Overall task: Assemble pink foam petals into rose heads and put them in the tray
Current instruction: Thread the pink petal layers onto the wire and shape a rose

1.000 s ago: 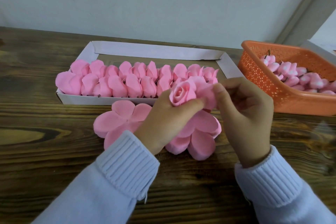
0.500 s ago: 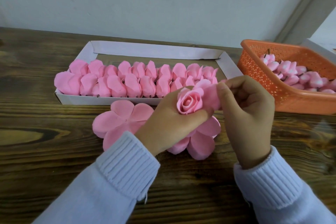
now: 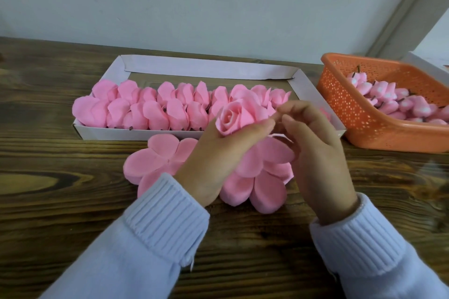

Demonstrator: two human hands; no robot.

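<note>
The left hand (image 3: 218,153) came in from the lower left, its pale blue ribbed sleeve (image 3: 165,213) over the dark wooden bench (image 3: 60,201), wrist bent up and palm turned toward the wearer. Its grip was clamped on a pink foam rose head (image 3: 233,116): thumb laid across the front below the bloom, fingers curled behind. The rose was held above the bench, just in front of the near right part of the white cardboard tray (image 3: 206,69).

The right hand (image 3: 318,150) rose from the lower right with its back to the camera, fingers loosely curled and the fingertips (image 3: 279,111) at the rose's right edge, beside the left thumb. Whether that grip pinched a petal could not be told.

Finished pink rose heads (image 3: 150,111) filled the tray's near side in rows. Flat pink flower-shaped foam petal pieces (image 3: 155,158) lay on the bench under both hands. To the right stood an orange perforated plastic basket (image 3: 352,109) holding pink foam buds (image 3: 388,102)
</note>
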